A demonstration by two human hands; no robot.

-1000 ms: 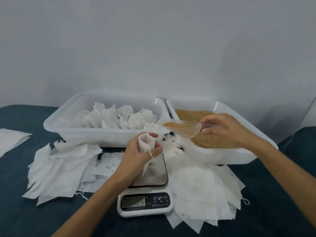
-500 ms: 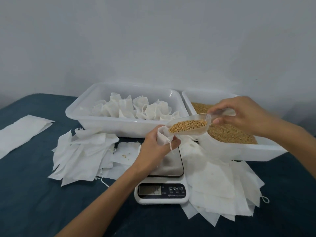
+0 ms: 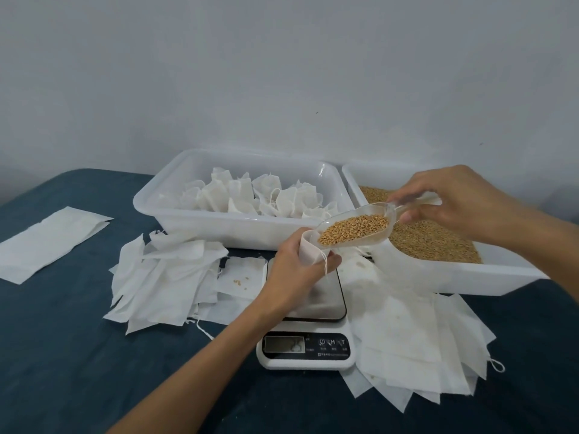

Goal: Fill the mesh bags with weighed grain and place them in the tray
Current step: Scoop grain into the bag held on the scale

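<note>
The dark table [image 3: 62, 355] carries 2 white bins: the tray [image 3: 219, 228] of filled bags at left and the grain bin [image 3: 470, 277] at right. In front sits the scale [image 3: 308, 346], flanked by loose piles of empty bags [image 3: 163, 283]. Above its platform the left hand [image 3: 296, 270] curls round 1 mesh bag [image 3: 308, 250], fingers holding its mouth open. The right hand [image 3: 460, 202] pinches the handle of the clear scoop [image 3: 354, 227], its lip at the bag mouth. The bag looks light, limp and collapsible, so holding near the rim seems wise; the grain will likely spill easily.
</note>
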